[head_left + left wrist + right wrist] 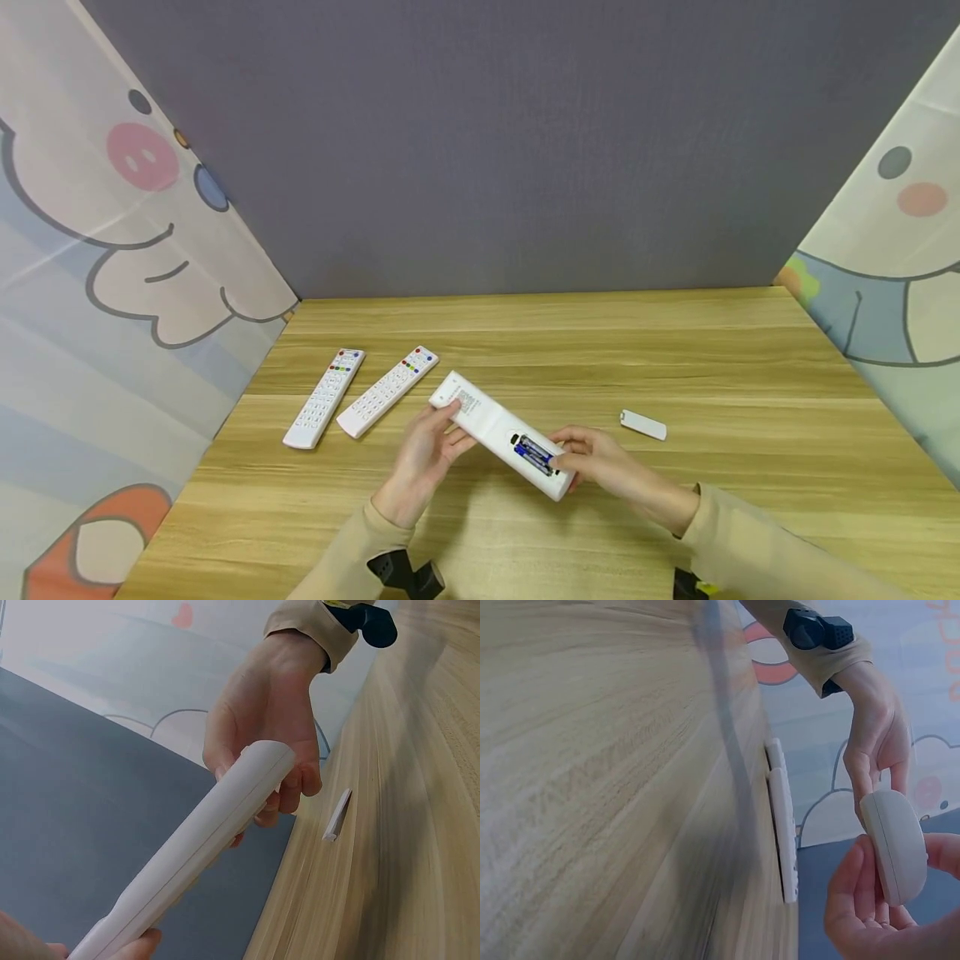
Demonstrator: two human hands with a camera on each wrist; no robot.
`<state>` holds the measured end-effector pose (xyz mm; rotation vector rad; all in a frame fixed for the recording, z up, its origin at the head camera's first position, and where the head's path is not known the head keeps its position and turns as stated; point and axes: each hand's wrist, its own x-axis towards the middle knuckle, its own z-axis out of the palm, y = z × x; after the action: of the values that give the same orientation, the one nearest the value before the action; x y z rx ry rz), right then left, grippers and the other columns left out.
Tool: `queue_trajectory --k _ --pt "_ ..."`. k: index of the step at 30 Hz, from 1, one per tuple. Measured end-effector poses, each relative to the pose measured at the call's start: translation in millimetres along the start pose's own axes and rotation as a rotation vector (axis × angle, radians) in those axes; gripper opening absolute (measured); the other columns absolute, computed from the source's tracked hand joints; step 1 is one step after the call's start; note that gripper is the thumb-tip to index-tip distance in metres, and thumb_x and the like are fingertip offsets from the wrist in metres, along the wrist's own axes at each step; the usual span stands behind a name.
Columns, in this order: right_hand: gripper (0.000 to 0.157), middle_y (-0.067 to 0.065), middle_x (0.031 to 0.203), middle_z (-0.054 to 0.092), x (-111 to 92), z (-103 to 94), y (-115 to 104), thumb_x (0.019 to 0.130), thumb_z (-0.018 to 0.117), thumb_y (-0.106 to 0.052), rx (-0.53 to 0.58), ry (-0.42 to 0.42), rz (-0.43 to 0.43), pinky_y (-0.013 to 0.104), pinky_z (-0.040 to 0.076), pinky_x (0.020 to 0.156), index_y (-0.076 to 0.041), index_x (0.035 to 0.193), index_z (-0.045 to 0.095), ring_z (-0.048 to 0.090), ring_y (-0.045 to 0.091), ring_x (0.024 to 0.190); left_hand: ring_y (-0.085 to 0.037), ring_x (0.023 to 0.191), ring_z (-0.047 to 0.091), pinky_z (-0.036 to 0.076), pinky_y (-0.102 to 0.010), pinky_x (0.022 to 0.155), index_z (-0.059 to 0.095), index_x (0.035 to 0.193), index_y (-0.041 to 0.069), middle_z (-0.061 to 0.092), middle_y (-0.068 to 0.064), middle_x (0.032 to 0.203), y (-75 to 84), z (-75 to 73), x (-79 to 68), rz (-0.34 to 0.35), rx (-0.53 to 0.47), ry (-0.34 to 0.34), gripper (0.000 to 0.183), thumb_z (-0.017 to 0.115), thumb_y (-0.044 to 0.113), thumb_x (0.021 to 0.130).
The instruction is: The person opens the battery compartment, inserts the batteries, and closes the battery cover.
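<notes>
A white remote control (491, 427) is held face down above the table, its open battery bay facing up. Two blue-and-dark batteries (533, 455) lie side by side in that bay. My left hand (422, 457) grips the far-left end, with the thumb on the back near a printed code. At the other end, my right hand (603, 460) holds the remote between thumb and fingers, the thumb at the batteries' end. The wrist views show fingers of the right hand (862, 907) under the remote. Off to the right, the small white battery cover (643, 425) lies on the table.
Two more white remotes lie button side up on the left: one remote (324, 400) farther out, the other remote (387, 392) close beside the left hand. The wooden table (712, 350) ends at a grey back panel (525, 167), with patterned cloth on both sides.
</notes>
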<state>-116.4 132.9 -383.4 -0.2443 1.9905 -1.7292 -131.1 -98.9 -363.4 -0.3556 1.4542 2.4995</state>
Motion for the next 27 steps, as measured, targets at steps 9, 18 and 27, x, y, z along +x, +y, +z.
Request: queue_trajectory --k 9,18,27 --pt "0.05 0.01 0.093 0.065 -1.0 -2.4 -2.1 0.083 0.06 -0.013 -0.033 -0.011 -0.001 0.026 0.054 0.066 0.015 0.122 0.043 0.059 0.014 0.078 -0.019 0.082 0.063 0.054 -0.035 0.082 0.036 0.127 -0.002 0.057 -0.005 0.095 2.0 -0.8 -0.1 -0.016 0.0 -0.012 0.033 0.039 0.004 0.094" --pt "0.043 0.023 0.107 0.061 -2.3 -16.5 -3.7 0.09 0.052 -0.017 -0.098 -0.065 -0.058 0.038 0.056 0.07 0.013 0.121 0.049 0.061 0.018 0.077 -0.02 0.083 0.063 0.053 -0.036 0.084 0.035 0.127 -0.002 0.056 -0.005 0.096 3.5 -1.8 -0.1 -0.021 -0.021 -0.017 0.034 0.039 0.004 0.094" --pt "0.033 0.019 0.09 0.064 -3.9 -36.6 -1.7 0.092 0.051 -0.012 -0.237 -0.026 -0.166 0.042 0.056 0.066 0.015 0.111 0.053 0.063 0.02 0.07 -0.019 0.081 0.063 0.054 -0.035 0.082 0.037 0.123 -0.001 0.057 -0.004 0.094 4.3 -1.5 -0.6 -0.022 -0.022 -0.012 0.029 0.039 0.004 0.094"
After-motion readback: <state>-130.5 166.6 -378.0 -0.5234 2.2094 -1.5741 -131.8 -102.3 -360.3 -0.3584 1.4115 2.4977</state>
